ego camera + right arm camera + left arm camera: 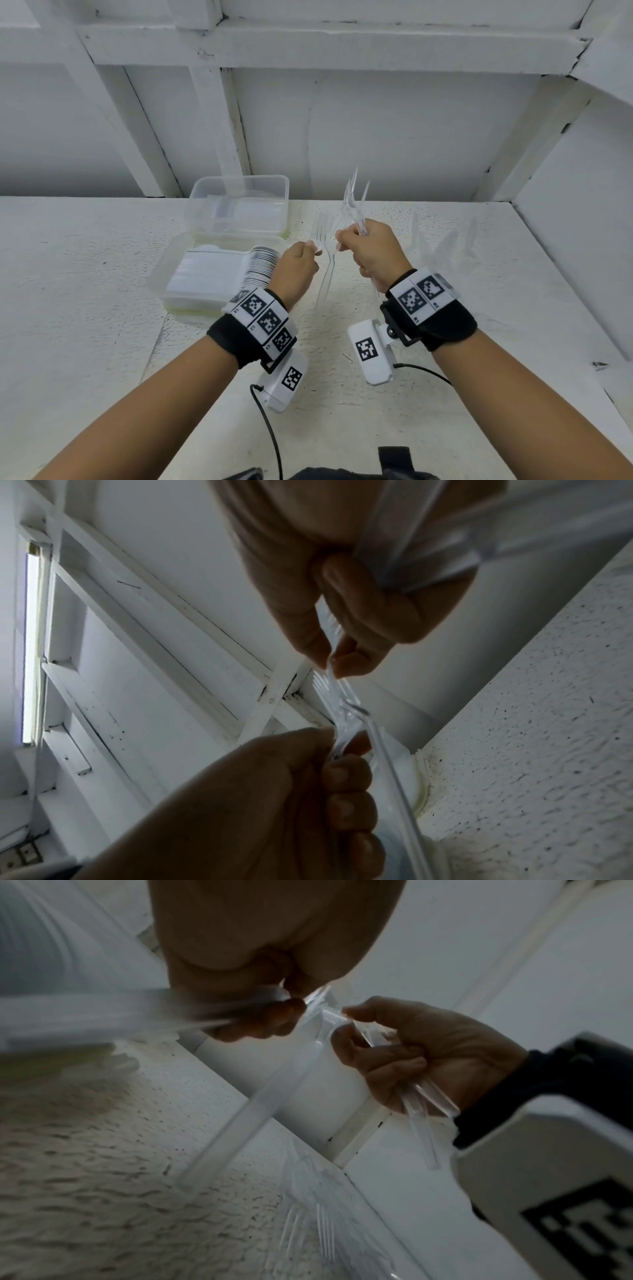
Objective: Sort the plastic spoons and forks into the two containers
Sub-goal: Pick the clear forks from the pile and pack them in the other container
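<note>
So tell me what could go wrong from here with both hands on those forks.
1. The right hand grips a loose bunch of clear forks fanned at different angles; pulling one could drag others out onto the table.
2. The left hand only pinches the single fork near its head, so it might slip.
3. The near container sits close beside the left wrist and looks easy to knock.

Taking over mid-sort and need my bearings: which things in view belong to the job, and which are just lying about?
Job:
left hand pinching a single fork
right hand gripping a fork bundle
near container of stacked cutlery
far container
loose cutlery on the table

Lying about:
dark item at the bottom edge
</note>
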The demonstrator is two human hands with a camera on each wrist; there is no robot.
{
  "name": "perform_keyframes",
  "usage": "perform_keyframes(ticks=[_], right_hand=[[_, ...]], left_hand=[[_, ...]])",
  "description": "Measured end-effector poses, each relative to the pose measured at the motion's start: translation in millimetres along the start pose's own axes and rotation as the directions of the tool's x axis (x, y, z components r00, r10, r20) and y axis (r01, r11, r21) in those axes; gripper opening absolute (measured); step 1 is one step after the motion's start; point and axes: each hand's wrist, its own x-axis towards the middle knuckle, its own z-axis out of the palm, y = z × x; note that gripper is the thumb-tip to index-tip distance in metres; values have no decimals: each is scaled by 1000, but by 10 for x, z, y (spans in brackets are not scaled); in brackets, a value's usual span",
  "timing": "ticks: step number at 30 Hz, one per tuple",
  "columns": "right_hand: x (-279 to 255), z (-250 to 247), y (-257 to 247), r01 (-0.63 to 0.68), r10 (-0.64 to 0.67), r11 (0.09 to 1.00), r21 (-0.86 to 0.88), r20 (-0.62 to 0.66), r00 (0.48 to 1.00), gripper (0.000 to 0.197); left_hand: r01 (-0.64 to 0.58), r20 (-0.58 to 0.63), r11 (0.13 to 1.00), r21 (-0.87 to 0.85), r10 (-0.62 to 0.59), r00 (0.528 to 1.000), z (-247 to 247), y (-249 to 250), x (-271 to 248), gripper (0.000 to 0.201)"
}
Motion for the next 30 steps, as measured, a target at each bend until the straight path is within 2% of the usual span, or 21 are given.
perform_keyframes(ticks=[2, 7, 11, 17, 20, 24, 30], right_hand=[[12, 39, 14, -31, 32, 999, 38, -18, 999, 12], [35, 99, 45, -74, 82, 990, 120, -65, 994, 17], [46, 107, 60, -69, 80, 990, 126, -80, 994, 22], [55, 71, 36, -88, 95, 985, 150, -45, 994, 22], [56, 59, 41, -96, 103, 982, 163, -34, 994, 20], [52, 43, 32, -108, 112, 973, 202, -4, 994, 17], [1, 42, 16, -84, 72, 978, 193, 69, 995, 15]], left_hand=[[-34, -10, 998, 44, 35, 999, 32, -12, 1, 39], [2, -11, 999, 32, -1, 1000, 60, -15, 19, 32], [43, 48, 995, -91, -39, 998, 46, -50, 13, 20], [36, 38, 978, -206, -29, 999, 24, -71, -24, 17], [79, 95, 957, -279, -54, 994, -11, -35, -53, 9], [77, 120, 957, -280, -45, 992, -43, -2, -70, 3], [149, 247, 947, -283, -79, 966, -80, 19, -65, 9]])
